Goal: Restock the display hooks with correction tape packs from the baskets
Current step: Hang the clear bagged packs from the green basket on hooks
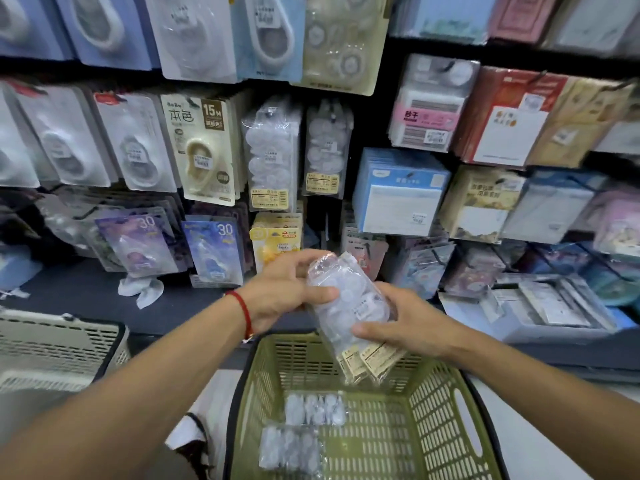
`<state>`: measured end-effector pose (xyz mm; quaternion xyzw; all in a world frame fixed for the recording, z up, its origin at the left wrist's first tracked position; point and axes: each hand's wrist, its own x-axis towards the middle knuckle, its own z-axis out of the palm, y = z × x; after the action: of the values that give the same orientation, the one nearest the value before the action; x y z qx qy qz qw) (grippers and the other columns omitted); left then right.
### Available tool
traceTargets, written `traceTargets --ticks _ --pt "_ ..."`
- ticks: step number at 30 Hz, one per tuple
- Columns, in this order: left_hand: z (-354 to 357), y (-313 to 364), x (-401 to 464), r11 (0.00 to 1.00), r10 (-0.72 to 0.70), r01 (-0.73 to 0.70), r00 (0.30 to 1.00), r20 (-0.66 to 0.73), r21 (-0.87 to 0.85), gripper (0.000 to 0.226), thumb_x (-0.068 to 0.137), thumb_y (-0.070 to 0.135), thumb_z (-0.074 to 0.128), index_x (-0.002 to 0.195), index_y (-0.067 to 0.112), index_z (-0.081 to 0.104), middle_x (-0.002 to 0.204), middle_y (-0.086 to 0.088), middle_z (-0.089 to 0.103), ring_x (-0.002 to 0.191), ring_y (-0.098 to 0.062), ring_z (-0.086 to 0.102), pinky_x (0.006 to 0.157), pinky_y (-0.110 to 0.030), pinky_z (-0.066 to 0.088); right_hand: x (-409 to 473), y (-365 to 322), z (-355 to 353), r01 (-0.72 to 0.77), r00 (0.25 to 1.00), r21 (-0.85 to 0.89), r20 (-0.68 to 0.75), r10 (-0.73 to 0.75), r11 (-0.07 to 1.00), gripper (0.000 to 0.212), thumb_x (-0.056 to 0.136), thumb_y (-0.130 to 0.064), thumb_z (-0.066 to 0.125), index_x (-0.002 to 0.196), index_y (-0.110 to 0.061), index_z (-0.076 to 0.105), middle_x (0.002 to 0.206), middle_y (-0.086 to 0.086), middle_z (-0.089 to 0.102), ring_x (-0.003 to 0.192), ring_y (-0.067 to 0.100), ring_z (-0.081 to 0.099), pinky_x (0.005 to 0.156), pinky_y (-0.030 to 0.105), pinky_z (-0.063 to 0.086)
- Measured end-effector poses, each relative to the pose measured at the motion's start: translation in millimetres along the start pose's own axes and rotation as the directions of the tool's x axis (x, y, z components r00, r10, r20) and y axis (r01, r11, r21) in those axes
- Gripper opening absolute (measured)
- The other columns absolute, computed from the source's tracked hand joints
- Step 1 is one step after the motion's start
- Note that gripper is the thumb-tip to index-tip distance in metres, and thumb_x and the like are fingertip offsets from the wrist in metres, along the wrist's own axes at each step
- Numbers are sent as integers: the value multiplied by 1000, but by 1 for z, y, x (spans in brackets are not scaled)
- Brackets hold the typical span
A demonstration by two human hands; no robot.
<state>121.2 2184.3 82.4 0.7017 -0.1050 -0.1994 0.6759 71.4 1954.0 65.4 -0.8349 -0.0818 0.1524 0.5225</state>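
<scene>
Both hands hold a small stack of clear correction tape packs above the green basket. My left hand, with a red cord at the wrist, grips the stack's upper end. My right hand grips its lower side, near the yellow labels. Two more clear packs lie on the basket's floor. On the display wall, matching clear packs hang from a hook in the middle row, with a thinner bunch to their right.
A grey basket sits at the left on the dark ledge. Carded correction tapes fill the hooks at left, sticky-note packs those at right. A tray of flat packs lies at right.
</scene>
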Motion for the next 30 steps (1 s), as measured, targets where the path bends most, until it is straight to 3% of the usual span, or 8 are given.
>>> traceTargets --ticks 5,9,11,13,18,21,25,30 --pt "-20 34 14 995 43 -45 999 -27 -93 69 70 19 87 133 17 60 115 -13 68 95 -21 75 76 -30 63 16 -18 -3 38 989 333 -149 13 942 51 84 -29 85 130 -20 65 118 6 79 109 30 76 94 48 61" --pt "-26 31 19 992 -64 70 996 54 -108 71 75 19 85 135 -1 52 133 -25 67 106 -35 69 94 -47 55 33 -35 -3 77 982 440 -191 9 895 44 89 -35 77 129 -19 67 119 9 78 110 31 75 102 56 56" --pt "-23 25 25 988 -71 73 997 22 -136 51 87 11 78 132 1 57 122 -23 73 101 -34 70 95 -53 53 42 -39 0 87 977 435 -215 9 896 35 97 -32 71 129 -19 68 119 8 78 110 31 75 102 58 56" --pt "-24 26 31 992 -38 32 998 -46 -121 30 93 7 73 122 12 65 109 -14 79 90 -25 74 82 -43 57 50 -43 5 102 957 364 -291 9 926 28 102 -31 67 128 -22 68 119 1 79 111 25 75 104 56 55" --pt "-41 32 33 992 123 -116 923 -364 39 27 93 7 76 115 17 64 113 -10 76 99 -26 74 87 -37 61 68 -63 -5 200 788 -4 -594 -163 980 19 98 -26 71 114 -31 62 113 -15 73 107 3 68 101 43 55" --pt "-53 38 29 966 258 -208 834 -488 154 31 91 14 79 111 27 60 107 -1 70 86 -10 63 69 -14 52 78 -82 -13 286 767 30 -607 -210 958 22 95 -25 76 113 -30 64 108 -15 76 100 3 72 96 42 59" --pt "-60 44 26 945 326 -278 778 -536 172 31 92 16 79 113 27 59 106 -2 71 89 -17 66 76 -27 52 93 -106 -17 369 759 138 -616 -211 919 25 96 -22 76 119 -27 68 110 -7 79 103 15 75 99 52 58" --pt "-67 45 20 926 374 -334 741 -557 178 30 91 15 80 100 35 58 99 10 71 80 3 67 70 -13 52 106 -110 -15 366 763 176 -618 -187 914 21 97 -21 74 117 -25 71 107 -2 81 99 23 78 95 60 59"
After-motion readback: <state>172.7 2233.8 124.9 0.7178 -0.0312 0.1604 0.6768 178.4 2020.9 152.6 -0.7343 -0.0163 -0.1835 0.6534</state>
